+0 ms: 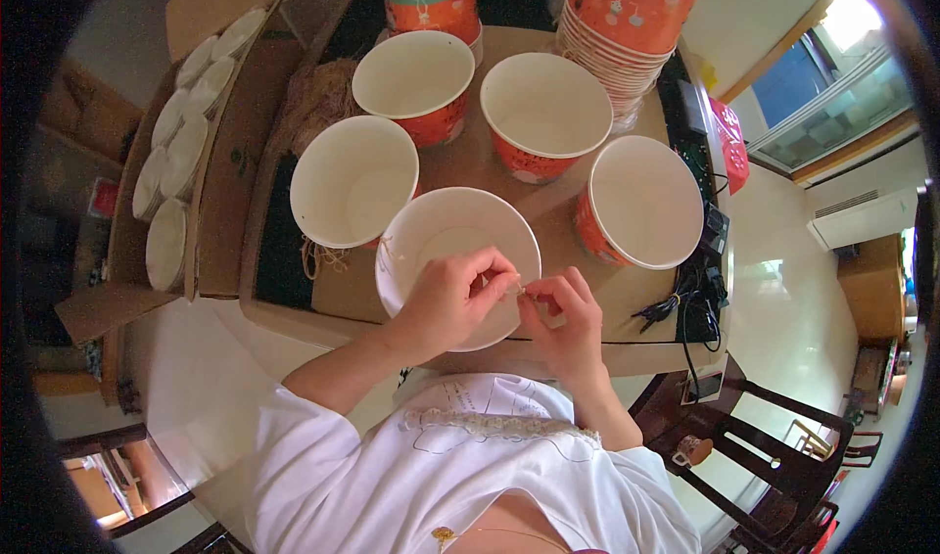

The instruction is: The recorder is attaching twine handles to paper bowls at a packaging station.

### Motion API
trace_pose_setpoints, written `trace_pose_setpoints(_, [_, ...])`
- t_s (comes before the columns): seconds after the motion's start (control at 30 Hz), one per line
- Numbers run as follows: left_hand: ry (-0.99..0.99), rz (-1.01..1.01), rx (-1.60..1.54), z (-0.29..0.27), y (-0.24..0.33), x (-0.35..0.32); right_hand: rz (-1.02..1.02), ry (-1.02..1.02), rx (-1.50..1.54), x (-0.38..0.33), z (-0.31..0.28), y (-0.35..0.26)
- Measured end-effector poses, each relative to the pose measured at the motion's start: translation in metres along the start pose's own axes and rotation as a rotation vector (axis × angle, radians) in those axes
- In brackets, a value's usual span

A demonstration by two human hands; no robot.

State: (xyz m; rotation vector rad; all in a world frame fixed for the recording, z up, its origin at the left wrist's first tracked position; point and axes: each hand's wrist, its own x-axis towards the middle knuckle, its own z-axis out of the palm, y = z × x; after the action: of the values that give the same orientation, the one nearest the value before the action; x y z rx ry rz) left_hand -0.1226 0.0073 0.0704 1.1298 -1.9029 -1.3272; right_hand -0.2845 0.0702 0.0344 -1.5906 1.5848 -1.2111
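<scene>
At frame centre, the near bowl [450, 241] sits tilted toward the person, so both hands reach its rim. Left hand [452, 298] and right hand [563, 321] pinch a thin string [524, 290] there. Four open bowls [543, 104] wait behind; stacked lids [176, 153] upper left.

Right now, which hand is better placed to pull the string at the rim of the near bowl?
Probably the right hand: its fingertips pinch the string just outside the bowl. The left hand lies over the rim, steadying it.
</scene>
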Motion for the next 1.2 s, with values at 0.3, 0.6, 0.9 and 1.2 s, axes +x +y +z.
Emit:
trace_pose_setpoints(0.3, [0.031,0.059,0.016,0.002,-0.004,0.0,-0.134,0.069,-0.034,-0.001,0.006,-0.003])
trace_pose_setpoints(0.6, [0.068,0.154,0.038,0.007,-0.009,-0.001,-0.084,0.091,0.047,-0.004,0.011,-0.006])
trace_pose_setpoints(0.9, [0.014,0.063,-0.005,0.003,-0.005,-0.001,-0.167,0.144,0.01,-0.006,0.009,0.006])
trace_pose_setpoints(1.2, [0.065,0.126,-0.003,0.003,-0.005,-0.001,-0.229,0.121,-0.032,-0.001,0.006,0.009])
